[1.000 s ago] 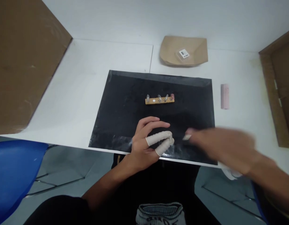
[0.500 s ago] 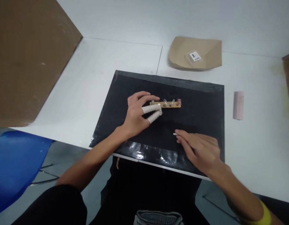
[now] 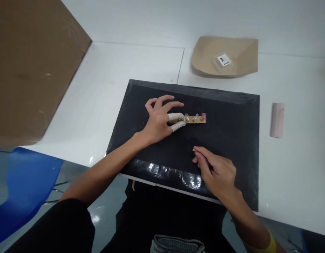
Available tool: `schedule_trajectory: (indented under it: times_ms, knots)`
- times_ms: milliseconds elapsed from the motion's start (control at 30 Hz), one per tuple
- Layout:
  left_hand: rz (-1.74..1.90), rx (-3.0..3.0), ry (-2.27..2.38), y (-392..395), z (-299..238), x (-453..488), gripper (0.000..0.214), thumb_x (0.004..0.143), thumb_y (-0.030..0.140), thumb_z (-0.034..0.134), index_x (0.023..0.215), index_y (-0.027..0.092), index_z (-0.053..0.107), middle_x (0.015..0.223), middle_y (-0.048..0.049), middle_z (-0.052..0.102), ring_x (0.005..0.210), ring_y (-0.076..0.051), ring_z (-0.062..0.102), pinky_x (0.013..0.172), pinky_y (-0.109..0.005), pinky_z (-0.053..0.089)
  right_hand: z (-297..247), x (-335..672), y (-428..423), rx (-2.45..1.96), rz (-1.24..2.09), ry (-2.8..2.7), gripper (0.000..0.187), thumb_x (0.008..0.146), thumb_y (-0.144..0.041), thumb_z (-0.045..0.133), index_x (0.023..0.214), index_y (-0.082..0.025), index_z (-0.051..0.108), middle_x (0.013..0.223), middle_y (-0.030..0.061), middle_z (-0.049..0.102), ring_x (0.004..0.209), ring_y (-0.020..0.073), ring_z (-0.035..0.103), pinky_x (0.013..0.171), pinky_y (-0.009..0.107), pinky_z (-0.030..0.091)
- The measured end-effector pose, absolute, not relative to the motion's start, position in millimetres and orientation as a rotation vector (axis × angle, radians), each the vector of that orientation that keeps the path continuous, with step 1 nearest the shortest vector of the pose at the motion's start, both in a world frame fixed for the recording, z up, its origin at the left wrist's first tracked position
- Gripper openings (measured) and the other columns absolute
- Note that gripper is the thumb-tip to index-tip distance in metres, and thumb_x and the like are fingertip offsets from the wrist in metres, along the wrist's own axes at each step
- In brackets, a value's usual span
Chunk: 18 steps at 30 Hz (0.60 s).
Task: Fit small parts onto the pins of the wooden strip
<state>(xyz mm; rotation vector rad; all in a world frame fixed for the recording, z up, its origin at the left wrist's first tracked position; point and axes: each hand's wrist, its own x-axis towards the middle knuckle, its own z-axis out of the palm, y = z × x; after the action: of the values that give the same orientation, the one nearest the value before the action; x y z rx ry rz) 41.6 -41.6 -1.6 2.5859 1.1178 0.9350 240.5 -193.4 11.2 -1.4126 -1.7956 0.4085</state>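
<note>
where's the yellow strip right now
In the head view, the strip is on the black mat, just right of centre, its left part between thumb and forefinger of the left hand.

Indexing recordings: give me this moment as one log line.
left hand: at tan strip, grip unclear | right hand: pinching small pale piece | black mat: under tan strip | brown tray: beyond black mat

Dim, diffuse light leaves white glare on the black mat [image 3: 228, 133], with fine details soft.

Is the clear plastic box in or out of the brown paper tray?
In: the clear plastic box lies on the brown paper tray, within its edges.
</note>
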Motion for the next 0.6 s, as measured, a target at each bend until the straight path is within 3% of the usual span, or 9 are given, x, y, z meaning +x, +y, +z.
schedule_trajectory:
  times_ms: [333, 600]
  knots:
    - [0.826, 2.641, 1.169, -40, 5, 40, 0.013, 0.095, 0.038, 0.074, 0.09, 0.027, 0.079, 0.131, -0.0041, 0.076, 0.137, -0.032, 0.057, 0.111, -0.057, 0.022, 3, 241, -196, -1.41, 0.424, -1.798, 0.017, 0.104, -0.014, 0.059, 0.114, -0.016, 0.072, 0.081, -0.0031, 0.078, 0.061, 0.0083, 0.073, 0.067, 0.02, 0.062]
    - [0.882, 2.604, 1.288, -47, 5, 43, 0.011, 0.091, 0.036, 0.079, 0.085, 0.027, 0.077, 0.131, -0.0013, 0.076, 0.137, -0.033, 0.057, 0.108, -0.056, 0.024, 1, 239, -198, -1.365, 0.416, -1.823, 0.016, 0.103, -0.012, 0.06, 0.115, -0.012, 0.071, 0.08, -0.0026, 0.077, 0.067, 0.0071, 0.074, 0.07, 0.018, 0.059]
